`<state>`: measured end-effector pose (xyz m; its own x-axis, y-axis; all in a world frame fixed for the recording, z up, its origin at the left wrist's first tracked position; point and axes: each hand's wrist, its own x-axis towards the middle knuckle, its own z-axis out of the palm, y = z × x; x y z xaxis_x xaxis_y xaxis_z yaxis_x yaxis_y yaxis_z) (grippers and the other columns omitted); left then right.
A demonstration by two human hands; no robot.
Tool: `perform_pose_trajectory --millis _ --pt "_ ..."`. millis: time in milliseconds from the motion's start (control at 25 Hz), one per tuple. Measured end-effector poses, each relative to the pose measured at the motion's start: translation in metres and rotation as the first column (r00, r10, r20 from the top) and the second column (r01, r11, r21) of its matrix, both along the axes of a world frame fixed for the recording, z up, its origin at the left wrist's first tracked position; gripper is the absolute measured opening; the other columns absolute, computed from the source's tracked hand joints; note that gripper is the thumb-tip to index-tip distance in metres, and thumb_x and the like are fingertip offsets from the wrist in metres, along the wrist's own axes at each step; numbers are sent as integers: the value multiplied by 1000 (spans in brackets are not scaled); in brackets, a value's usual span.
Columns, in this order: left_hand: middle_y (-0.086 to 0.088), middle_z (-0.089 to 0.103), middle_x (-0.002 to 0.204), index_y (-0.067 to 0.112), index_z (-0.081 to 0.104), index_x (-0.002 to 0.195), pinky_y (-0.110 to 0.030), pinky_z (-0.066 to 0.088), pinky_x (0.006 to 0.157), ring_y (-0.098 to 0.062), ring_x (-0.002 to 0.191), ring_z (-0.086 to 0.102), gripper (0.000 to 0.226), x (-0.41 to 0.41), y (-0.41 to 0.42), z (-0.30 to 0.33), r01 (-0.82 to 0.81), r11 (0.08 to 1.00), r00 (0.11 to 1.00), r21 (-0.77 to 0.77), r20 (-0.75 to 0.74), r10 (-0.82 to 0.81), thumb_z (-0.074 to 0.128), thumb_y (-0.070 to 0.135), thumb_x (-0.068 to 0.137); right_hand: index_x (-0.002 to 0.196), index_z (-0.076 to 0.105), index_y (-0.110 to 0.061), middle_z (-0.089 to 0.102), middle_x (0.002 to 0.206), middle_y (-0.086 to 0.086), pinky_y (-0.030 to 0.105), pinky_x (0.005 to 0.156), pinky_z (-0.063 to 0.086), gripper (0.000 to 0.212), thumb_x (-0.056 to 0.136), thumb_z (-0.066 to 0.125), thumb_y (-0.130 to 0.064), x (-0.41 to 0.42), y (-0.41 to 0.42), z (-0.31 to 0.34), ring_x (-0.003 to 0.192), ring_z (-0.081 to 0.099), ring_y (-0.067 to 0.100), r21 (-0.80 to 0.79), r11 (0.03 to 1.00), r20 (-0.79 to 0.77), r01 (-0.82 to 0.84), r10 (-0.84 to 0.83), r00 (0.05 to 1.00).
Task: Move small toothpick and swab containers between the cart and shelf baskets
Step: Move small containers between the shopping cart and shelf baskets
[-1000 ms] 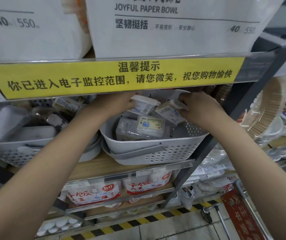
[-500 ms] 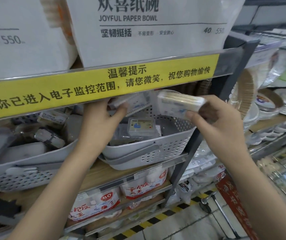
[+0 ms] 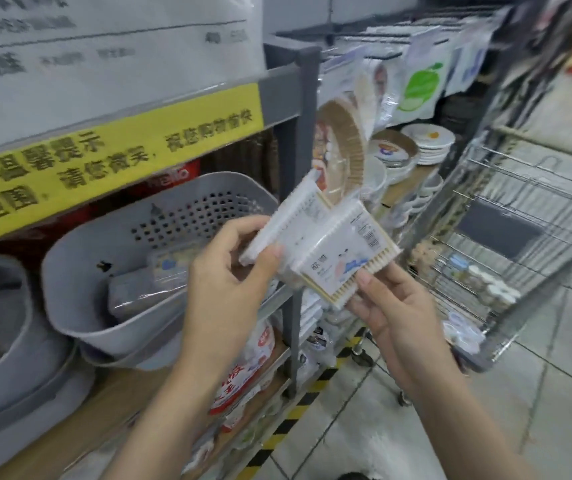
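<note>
My left hand (image 3: 229, 268) pinches a flat clear swab container (image 3: 286, 220) by its lower edge, tilted on its side. Right beside it, my right hand (image 3: 392, 306) holds a second clear swab container (image 3: 341, 252) from below, its label facing me. Both containers are in the air in front of the shelf post, touching each other. The grey perforated shelf basket (image 3: 111, 237) sits to the left with a few small containers (image 3: 170, 263) inside. The wire cart (image 3: 520, 244) stands to the right with several small round containers (image 3: 485, 282) in it.
A grey shelf post (image 3: 293, 174) rises just behind the held containers. A yellow sign strip (image 3: 111, 150) runs along the shelf edge above the basket. Paper plates (image 3: 426, 143) fill the shelf beyond. A second grey basket (image 3: 3, 341) sits at far left. Yellow-black floor tape (image 3: 298, 410) edges the shelving.
Both hands have come out of the basket toward me, each carrying a swab container. The view has swung right, bringing the cart into sight.
</note>
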<state>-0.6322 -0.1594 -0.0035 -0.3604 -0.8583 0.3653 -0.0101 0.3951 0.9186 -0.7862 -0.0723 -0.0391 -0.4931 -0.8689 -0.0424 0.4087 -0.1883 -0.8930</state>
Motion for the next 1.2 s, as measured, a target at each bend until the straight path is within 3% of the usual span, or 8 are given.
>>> perform_pose_trajectory --millis 200,360,560,760,840,1000,1080,1200 --pt "6 72 98 14 64 106 -16 51 72 -8 93 67 17 -78 15 -23 237 952 970 194 -2 -242 59 13 90 119 59 -10 69 113 11 35 79 58 38 81 57 -14 -52 23 -20 102 67 28 84 995 125 50 -60 990" --pt "6 71 100 19 65 105 -26 55 79 -10 95 67 14 -148 27 -37 354 897 928 265 21 -372 61 22 92 119 58 -10 70 112 12 30 71 57 36 83 57 -13 -114 48 -39 99 68 27 117 986 190 119 -140 972" --pt "8 70 103 23 62 109 -23 54 74 -8 95 67 39 -229 46 -62 465 831 857 306 82 -509 70 41 75 120 58 -7 68 114 15 42 84 56 37 84 59 -15 -182 80 -71 103 66 33 151 965 201 215 -243 949" --pt "14 67 100 31 60 108 -28 56 76 -3 93 64 39 -290 42 -99 484 821 772 304 294 -564 79 19 76 122 58 -14 69 113 8 30 82 55 40 83 62 -18 -229 99 -106 103 67 26 279 932 162 233 -285 945" --pt "17 67 99 33 60 109 -28 56 76 0 92 63 40 -311 30 -117 516 798 711 310 365 -601 77 16 77 121 58 -17 68 115 7 32 84 56 37 85 65 -13 -248 100 -122 103 67 23 377 891 84 254 -306 948" --pt "22 63 104 39 58 109 -21 51 82 6 96 58 39 -359 -11 -153 640 702 497 313 528 -689 74 20 79 114 49 -35 57 116 -2 17 70 53 46 84 69 -8 -297 86 -150 103 59 13 506 729 -307 462 -348 886" --pt "22 61 103 38 57 109 -13 47 79 6 95 56 40 -390 -33 -166 690 639 395 339 564 -726 72 16 80 120 43 -39 52 124 -6 22 85 51 53 83 70 -11 -327 71 -161 111 53 9 511 717 -518 474 -182 836" --pt "18 63 99 34 57 108 -5 42 70 0 89 59 41 -442 -68 -185 730 570 292 377 582 -759 72 10 79 139 36 -31 43 139 -6 33 103 40 65 84 68 -19 -377 39 -176 124 45 11 580 683 -724 443 184 665"
